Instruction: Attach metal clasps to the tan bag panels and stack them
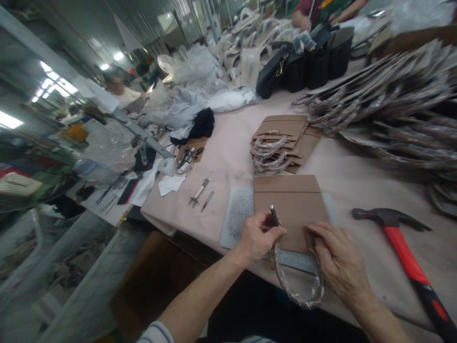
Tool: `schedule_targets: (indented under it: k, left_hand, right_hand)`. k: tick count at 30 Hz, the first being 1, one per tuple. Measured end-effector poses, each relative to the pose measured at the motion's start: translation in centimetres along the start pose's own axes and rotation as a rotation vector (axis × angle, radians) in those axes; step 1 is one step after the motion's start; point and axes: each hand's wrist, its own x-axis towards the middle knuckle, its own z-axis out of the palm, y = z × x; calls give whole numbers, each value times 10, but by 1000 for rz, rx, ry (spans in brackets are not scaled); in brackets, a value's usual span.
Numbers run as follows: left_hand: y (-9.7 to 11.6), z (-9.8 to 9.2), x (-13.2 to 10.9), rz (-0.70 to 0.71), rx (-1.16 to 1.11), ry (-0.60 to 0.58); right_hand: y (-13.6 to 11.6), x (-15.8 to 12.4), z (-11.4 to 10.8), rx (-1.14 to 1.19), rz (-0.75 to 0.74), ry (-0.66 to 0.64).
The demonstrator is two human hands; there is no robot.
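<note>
A tan leather panel lies on a grey mat at the table's near edge. A plastic-wrapped curved handle hangs from the panel's near side over the table edge. My left hand pinches a small metal tool against the handle's left end. My right hand is closed over the handle's right end, pressing it onto the panel.
A red-handled hammer lies at the right. Behind the panel sits a stack of tan panels with wrapped handles. Small tools lie to the left. Black bags and piles of handles fill the far side; other people work beyond.
</note>
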Motion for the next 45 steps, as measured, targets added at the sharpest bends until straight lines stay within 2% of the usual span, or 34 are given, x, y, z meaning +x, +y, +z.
schedule_targets:
  k: [5,9,17,21,28,33,39,45]
  left_hand:
    - [-10,-5,2,-32,-76,-34]
    - [-13,-13,4,-24,-48,-58]
    - [1,-29,4,272,289,-205]
    - [2,-33,5,281,327,-231]
    - [-3,-20,4,281,277,-217]
    - [-10,-9,1,340,219,-195]
    - [-14,-7,1,374,296,-193]
    - [-12,-3,2,378,295,-110]
  right_hand:
    - [-2,1,0,4,-6,15]
    - [-5,3,-1,7,-11,30]
    - [-3,-1,-1,19,19,19]
    - [-3,0,-1,41,38,10]
    - [-5,0,-1,40,45,-7]
    - [-4,0,-1,28,46,-8]
    - [-4,0,0,42,70,-27]
    - [-5,1,0,48,80,-8]
